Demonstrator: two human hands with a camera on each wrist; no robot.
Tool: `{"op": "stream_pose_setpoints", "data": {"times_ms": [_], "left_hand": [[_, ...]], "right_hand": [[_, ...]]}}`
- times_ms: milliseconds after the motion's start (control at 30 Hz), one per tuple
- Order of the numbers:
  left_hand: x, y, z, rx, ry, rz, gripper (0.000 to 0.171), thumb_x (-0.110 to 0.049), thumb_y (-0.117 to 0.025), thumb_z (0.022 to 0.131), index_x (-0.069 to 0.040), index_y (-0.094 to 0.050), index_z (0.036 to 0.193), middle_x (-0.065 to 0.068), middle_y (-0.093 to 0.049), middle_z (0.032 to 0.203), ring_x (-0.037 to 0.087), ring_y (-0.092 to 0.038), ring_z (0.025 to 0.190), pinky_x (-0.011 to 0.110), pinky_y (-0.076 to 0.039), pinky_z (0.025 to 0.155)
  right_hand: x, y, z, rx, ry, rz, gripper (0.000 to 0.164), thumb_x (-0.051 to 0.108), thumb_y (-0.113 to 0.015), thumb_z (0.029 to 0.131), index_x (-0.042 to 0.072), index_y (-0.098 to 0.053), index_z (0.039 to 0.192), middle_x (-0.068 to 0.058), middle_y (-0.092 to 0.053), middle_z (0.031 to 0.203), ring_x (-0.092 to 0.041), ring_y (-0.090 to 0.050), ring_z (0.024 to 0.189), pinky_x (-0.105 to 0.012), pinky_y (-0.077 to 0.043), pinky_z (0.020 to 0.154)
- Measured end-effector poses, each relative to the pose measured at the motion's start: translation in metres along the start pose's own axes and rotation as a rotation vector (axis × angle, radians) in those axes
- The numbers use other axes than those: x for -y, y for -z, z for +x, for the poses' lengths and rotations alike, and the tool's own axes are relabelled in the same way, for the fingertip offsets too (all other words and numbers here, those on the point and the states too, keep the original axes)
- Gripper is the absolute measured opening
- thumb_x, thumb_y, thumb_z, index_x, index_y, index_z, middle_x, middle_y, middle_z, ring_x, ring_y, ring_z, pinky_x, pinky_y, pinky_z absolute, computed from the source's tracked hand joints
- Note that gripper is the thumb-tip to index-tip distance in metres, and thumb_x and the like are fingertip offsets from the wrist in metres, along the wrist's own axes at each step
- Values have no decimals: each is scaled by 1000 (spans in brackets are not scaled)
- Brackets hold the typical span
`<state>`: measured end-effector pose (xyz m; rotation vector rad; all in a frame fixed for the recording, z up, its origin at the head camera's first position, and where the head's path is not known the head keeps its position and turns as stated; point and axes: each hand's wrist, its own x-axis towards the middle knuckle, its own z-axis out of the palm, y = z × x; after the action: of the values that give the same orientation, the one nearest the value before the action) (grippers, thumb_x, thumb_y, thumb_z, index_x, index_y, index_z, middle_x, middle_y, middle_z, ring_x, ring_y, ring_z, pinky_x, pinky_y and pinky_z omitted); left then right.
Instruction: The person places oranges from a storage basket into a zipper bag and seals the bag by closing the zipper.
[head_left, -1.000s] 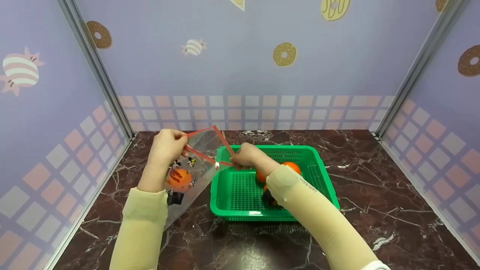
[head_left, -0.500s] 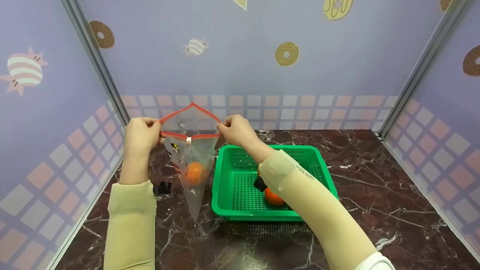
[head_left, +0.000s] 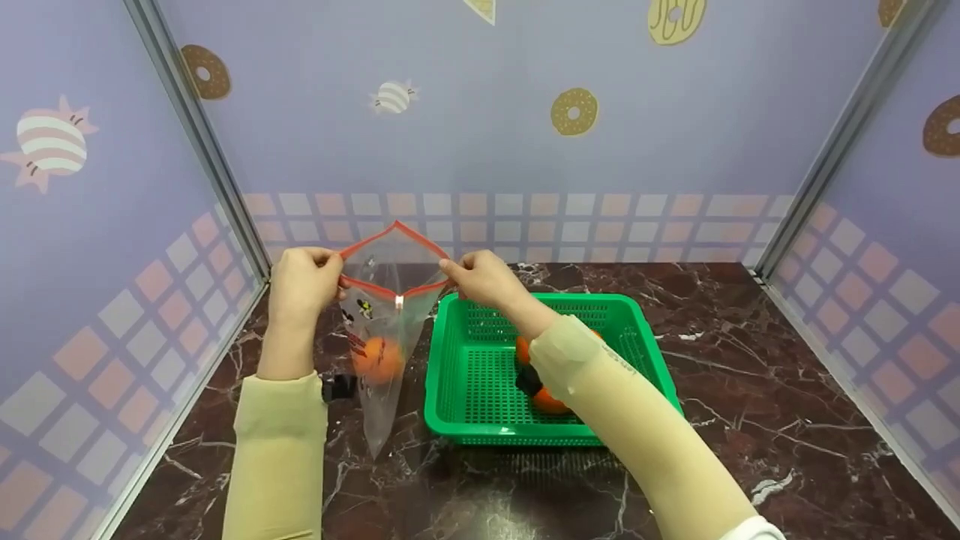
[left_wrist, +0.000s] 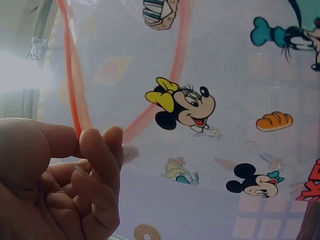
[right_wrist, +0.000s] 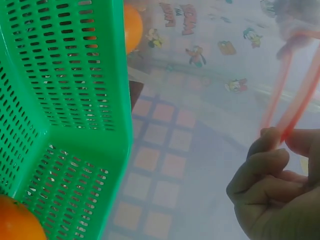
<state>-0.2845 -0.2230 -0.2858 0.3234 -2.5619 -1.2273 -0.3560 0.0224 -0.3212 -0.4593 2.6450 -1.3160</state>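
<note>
A clear zip bag (head_left: 409, 319) with a red zip edge and cartoon prints hangs by its spread mouth from both hands. My left hand (head_left: 304, 285) pinches the left end of that edge between thumb and fingers. At the opposite end, my right hand (head_left: 487, 279) pinches the edge, close above the basket's back left corner. One orange (head_left: 381, 360) lies inside the bag, low down. The left wrist view shows the red edge (left_wrist: 75, 100) running into the pinched fingertips. Beside the bag stands a green plastic basket (head_left: 510, 430).
Oranges (head_left: 551, 401) sit in the basket, partly hidden by my right forearm and its black wrist camera (head_left: 529, 380). The dark marble-patterned tabletop (head_left: 750, 390) is enclosed by lilac printed walls (head_left: 480, 150) at the back and sides.
Both hands first rose and moved left, pulling the bag's mouth wide, and the bag swung from slanted to hanging. Since then they have dropped slightly and shifted a little right.
</note>
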Motion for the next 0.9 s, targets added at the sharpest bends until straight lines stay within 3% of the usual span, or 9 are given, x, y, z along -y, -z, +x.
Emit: {"op": "stream_pose_setpoints", "data": {"times_ms": [200,367,500,667,900], "left_hand": [[-1,-7,-2,38,-10,-7,38,-20,-49,104,0,-71,128,3,-74,76,1,-63,52,18,-50,49],[-4,-10,-4,44,-26,-9,36,-19,-51,103,0,-72,126,5,-75,78,1,-63,52,18,-52,50],[-5,-12,-6,53,-25,-21,36,-19,-51,103,-1,-72,125,4,-74,76,1,-64,53,18,-54,52],[-5,-13,-7,65,-30,-22,37,-20,-50,103,0,-72,125,1,-73,73,1,-63,52,18,-54,52],[-5,-14,-5,77,-35,-34,38,-19,-50,103,1,-70,127,2,-73,74,1,-63,52,18,-55,52]], "right_hand": [[-26,18,-16,51,-26,69,41,43,-52,107,6,-68,114,-4,-67,84,-15,-59,64,-28,-52,62],[-47,33,-30,105,-59,30,34,39,-55,107,11,-64,123,-4,-69,95,-12,-61,67,-26,-53,64],[-62,41,-41,188,-53,-103,33,33,-62,103,14,-63,130,-9,-69,113,-18,-65,84,-30,-54,69],[-78,45,-51,309,-48,-309,38,26,-71,97,14,-65,133,-16,-65,134,-33,-63,122,-49,-55,101],[-93,42,-58,384,-125,-484,52,23,-77,93,15,-61,141,-18,-54,150,-38,-57,133,-55,-52,107]]}}
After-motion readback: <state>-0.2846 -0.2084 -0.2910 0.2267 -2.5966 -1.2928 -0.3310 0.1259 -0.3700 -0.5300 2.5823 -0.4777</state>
